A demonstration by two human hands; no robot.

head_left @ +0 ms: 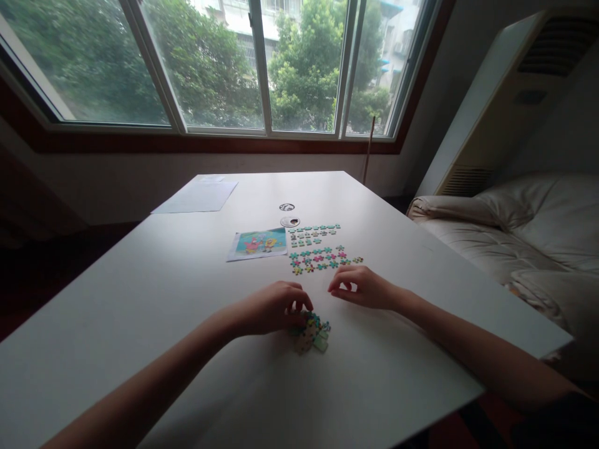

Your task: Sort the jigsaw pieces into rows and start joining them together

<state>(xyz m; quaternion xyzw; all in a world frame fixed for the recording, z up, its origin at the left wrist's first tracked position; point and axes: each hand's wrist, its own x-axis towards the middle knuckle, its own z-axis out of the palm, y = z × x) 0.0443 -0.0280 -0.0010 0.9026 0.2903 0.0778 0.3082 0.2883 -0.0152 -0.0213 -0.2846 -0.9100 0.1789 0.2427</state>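
Resting at the left side of the puzzle heap (321,340): left hand (274,307), fingers curled; can't tell if clamped on a piece. Right hand (367,287) beyond-right of heap, fingertips close, grip unclear. Pieces likely light, stiff, thin; pinch by edges. Count: one heap, overlapped, uncountable. Beyond it on bench (187,268): two blocks of laid-out pieces (319,258), too small to count; one picture sheet (256,243), two round discs (290,222).
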